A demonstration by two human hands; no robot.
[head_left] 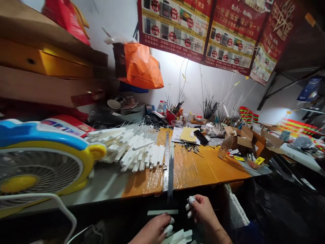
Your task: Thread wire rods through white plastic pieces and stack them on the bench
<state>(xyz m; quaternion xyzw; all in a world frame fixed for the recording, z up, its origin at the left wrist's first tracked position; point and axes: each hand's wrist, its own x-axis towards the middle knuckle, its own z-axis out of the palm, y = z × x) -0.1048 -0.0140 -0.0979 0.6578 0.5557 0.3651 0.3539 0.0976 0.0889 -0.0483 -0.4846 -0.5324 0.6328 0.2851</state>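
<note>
My left hand (156,228) is at the bottom centre, its fingers curled, with white coverings on the fingertips. Right beside its thumb is a slim white strip (155,212), lying crosswise; whether the fingers grip it does not show. Several white foam sticks (179,236) lie below, between my hands. To the right, my right hand (203,210) is raised before the table edge, thumb and fingers pinched together, also with white-covered fingertips. Anything in that pinch is too small to see. Both hands are apart from each other.
A big pile of white sticks (142,154) covers the table's left middle. Beside it a steel ruler (166,162) reaches the front edge. A blue and yellow fan (43,162) stands left. Farther right are a phone (201,137), a plastic bottle (225,145) and cardboard boxes (247,137).
</note>
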